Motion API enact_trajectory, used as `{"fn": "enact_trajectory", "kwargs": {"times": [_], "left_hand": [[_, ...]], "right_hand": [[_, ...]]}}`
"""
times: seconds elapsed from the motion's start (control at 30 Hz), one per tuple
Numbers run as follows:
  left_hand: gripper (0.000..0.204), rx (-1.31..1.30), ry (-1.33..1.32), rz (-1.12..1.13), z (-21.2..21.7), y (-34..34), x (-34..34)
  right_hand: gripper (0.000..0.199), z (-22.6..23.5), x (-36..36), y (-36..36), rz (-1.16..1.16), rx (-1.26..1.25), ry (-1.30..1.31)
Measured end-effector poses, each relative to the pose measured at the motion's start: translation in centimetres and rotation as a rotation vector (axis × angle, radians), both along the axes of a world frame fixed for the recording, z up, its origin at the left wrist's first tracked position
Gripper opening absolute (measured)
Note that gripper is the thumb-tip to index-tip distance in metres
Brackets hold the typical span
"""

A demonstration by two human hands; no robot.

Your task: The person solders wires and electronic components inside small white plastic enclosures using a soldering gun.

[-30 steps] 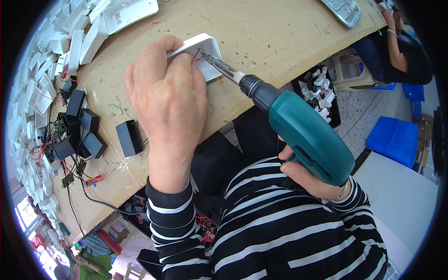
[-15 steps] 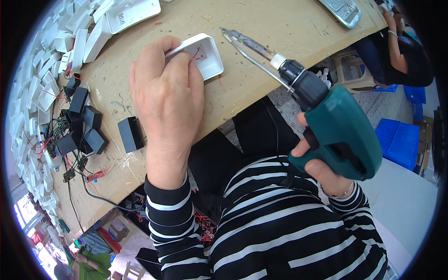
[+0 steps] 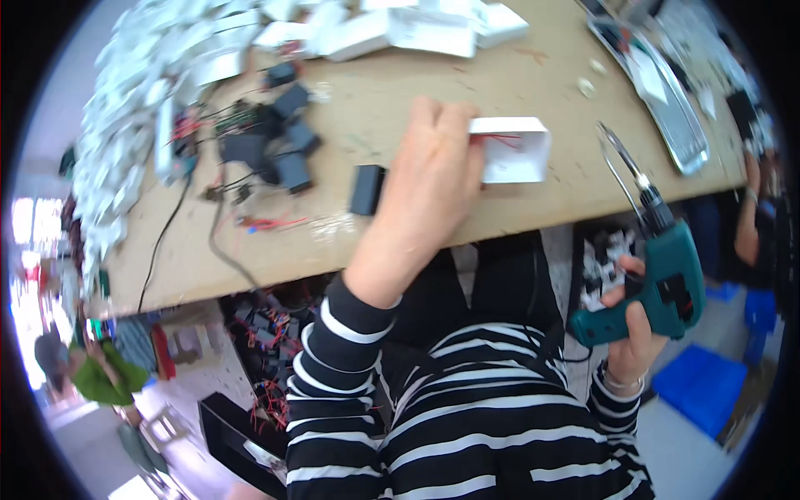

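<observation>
My left hand [image 3: 425, 187] is closed on the left end of a small white plastic box [image 3: 531, 162], held over the table with its open side in view. Thin red wires lie inside it, and my fingertips are partly hidden. My right hand [image 3: 637, 337] grips a green pistol-shaped soldering gun [image 3: 673, 258] off the table's front edge. Its dark tip and a thin metal feed tube beside it point up and left, apart from the box. Just left of my left wrist stands a small black box [image 3: 367, 190].
White plastic boxes [image 3: 225, 42] are heaped along the table's [image 3: 333, 258] far left. Several black boxes [image 3: 292, 167] with circuit boards and cables lie nearer. A metal tray [image 3: 687, 146] stands at right. Below are a bin of wired parts [image 3: 267, 333] and a co-worker in green [image 3: 108, 375].
The view has swung, shifting the table and heaps across the picture. My right hand has drawn the soldering gun farther from the white box, which stays in my left hand.
</observation>
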State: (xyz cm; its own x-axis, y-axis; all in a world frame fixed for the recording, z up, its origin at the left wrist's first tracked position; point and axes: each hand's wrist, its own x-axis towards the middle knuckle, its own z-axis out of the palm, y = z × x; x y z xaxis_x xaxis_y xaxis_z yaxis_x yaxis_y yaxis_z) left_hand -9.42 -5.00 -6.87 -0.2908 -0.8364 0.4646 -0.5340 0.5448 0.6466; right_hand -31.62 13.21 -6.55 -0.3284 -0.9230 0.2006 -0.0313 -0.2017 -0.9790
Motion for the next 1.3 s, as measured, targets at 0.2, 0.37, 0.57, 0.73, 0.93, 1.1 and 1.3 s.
{"fn": "enact_trajectory", "kwargs": {"times": [0.2,0.37,0.57,0.73,0.93,1.1,1.3], "left_hand": [[0.034,0.514,1.134,-0.105,5.1,4.7,10.4],[0.039,0.403,1.702,-0.091,3.0,14.1,20.8],[0.023,0.216,1.253,1.184,-3.9,36.8,35.3],[0.029,0.143,1.057,1.891,-9.3,57.8,43.4],[0.075,0.214,0.541,1.987,-11.7,54.5,45.1],[0.031,0.270,0.902,1.153,-1.3,35.9,35.8],[0.032,0.547,0.193,-0.046,4.5,11.5,13.1]], "right_hand": [[0.057,0.4,0.5,-0.7,0.055,-0.052,0.019],[0.052,-0.4,-0.4,-2.0,0.161,-0.118,-0.048],[0.046,-0.8,-1.6,-4.7,0.331,-0.091,-0.079],[0.046,-0.3,-0.1,-5.0,0.375,-0.085,-0.067],[0.047,0.0,-0.7,-3.8,0.265,-0.088,-0.042],[0.055,0.1,0.3,-4.0,0.218,-0.103,-0.073],[0.059,1.0,0.9,-4.2,0.144,-0.105,-0.130]]}}
